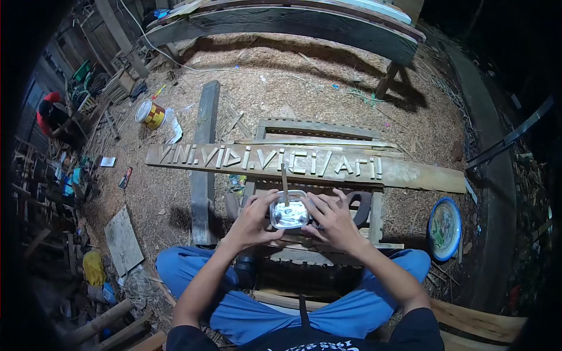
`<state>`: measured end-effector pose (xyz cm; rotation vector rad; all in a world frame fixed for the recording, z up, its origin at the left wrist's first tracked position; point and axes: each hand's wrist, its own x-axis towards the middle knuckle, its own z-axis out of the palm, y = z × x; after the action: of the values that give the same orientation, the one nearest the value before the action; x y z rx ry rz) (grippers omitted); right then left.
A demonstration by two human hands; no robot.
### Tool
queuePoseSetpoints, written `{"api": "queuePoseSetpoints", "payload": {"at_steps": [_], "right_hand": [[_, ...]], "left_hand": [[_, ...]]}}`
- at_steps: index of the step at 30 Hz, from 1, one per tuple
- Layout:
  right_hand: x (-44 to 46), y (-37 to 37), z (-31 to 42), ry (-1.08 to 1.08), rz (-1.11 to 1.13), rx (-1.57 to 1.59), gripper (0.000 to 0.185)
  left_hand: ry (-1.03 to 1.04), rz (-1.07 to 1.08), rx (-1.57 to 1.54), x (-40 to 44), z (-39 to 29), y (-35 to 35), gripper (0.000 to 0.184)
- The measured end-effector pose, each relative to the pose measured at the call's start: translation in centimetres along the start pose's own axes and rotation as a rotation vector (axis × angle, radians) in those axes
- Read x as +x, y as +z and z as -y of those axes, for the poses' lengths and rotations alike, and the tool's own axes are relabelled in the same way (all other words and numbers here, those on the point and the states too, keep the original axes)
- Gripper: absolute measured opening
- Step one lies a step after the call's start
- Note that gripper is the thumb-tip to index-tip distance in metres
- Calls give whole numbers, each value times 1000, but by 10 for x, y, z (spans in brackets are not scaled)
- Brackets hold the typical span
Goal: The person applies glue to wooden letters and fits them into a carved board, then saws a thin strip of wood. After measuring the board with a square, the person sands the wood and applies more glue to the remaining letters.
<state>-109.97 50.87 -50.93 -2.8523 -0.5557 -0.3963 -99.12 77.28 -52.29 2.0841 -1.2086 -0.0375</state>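
Observation:
A small clear plastic container (291, 224) holding a white paste sits between my two hands. A thin wooden stick (285, 184) stands up out of it. My left hand (256, 221) grips the container's left side, thumb below and fingers along the rim. On its right side my right hand (331, 221) holds the rim, with some fingers spread. Just beyond lies a long wooden board (418, 174) bearing raised pale letters (275, 161) that read roughly "VINI.VIDI.VICI/Ari!". The container's underside is hidden.
The board rests across a slatted wooden frame (319, 124) and a grey beam (205, 123). A handsaw handle (363, 207) shows by my right hand. A paint bucket (150, 114), a blue-rimmed basin (445, 229) and a workbench (293, 23) stand around; a person in red (50, 114) is far left.

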Motion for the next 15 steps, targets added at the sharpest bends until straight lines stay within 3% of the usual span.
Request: {"api": "queuePoseSetpoints", "payload": {"at_steps": [4, 7, 12, 15], "right_hand": [[-1, -1, -2, 21, 50, 11, 74], [-1, -1, -5, -14, 77, 82, 73], [6, -1, -9, -25, 66, 110, 74], [10, -2, -15, 34, 91, 147, 76]], "left_hand": [[-67, 70, -55, -10, 2, -5, 104], [50, -16, -39, -14, 4, -3, 131], [91, -46, 32, -14, 4, 5, 131], [92, -26, -18, -11, 4, 7, 120]]}}
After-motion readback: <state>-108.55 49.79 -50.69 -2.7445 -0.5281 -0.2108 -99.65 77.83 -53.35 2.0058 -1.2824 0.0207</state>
